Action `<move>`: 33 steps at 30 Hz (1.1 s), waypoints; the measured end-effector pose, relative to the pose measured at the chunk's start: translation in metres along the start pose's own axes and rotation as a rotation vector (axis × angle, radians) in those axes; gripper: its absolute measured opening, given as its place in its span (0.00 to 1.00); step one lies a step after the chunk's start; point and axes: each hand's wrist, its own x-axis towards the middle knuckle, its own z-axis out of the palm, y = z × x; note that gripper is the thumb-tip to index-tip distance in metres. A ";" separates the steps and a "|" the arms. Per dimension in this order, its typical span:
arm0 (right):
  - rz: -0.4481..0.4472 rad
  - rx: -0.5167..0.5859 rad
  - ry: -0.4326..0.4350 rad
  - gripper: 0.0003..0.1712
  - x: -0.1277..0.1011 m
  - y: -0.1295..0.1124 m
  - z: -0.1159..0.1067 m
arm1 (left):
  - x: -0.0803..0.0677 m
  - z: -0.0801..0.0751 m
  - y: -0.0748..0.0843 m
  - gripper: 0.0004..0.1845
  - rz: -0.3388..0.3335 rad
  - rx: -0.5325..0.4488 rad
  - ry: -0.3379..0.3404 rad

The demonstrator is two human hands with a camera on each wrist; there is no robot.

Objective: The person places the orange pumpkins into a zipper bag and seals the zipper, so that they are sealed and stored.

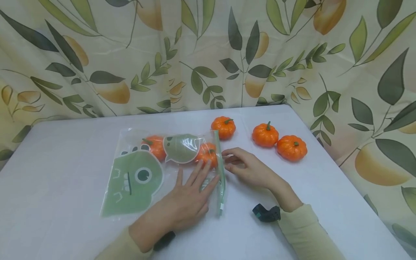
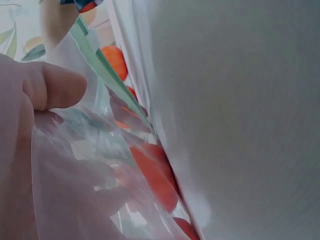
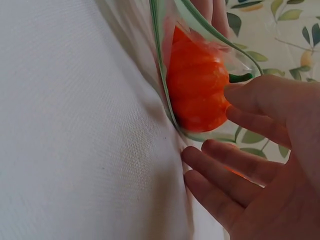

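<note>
A clear zip bag [image 1: 177, 186] with green cartoon prints lies flat on the white table, its green-edged mouth facing right. Inside it are two small orange pumpkins, one toward the back left [image 1: 155, 147] and one just within the mouth [image 1: 208, 153]. My left hand [image 1: 190, 200] rests on the bag's front layer with its fingers spread. Just outside the mouth, my right hand [image 1: 248, 168] has its fingers loosely extended and holds nothing. In the right wrist view, the mouth gapes around a pumpkin [image 3: 197, 82], and the thumb tip is right beside it; contact is unclear.
Three more orange pumpkins stand on the table [image 1: 65, 162]: one behind the bag's mouth [image 1: 223, 127] and two farther right [image 1: 265, 134] [image 1: 291, 148]. A leaf-and-fruit patterned cloth [image 1: 201, 54] hangs behind the table. Dark wrist devices [image 1: 266, 213] are on both wrists.
</note>
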 end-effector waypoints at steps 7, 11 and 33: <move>-0.053 -0.011 -0.002 0.13 0.000 0.001 -0.001 | -0.001 -0.004 -0.002 0.36 0.027 -0.045 -0.032; -0.058 -0.016 -0.006 0.14 0.001 0.002 0.000 | -0.001 -0.003 -0.003 0.35 0.048 -0.047 -0.031; -0.108 0.002 -0.036 0.25 0.003 0.006 0.002 | -0.002 -0.004 -0.005 0.36 0.219 -0.062 0.003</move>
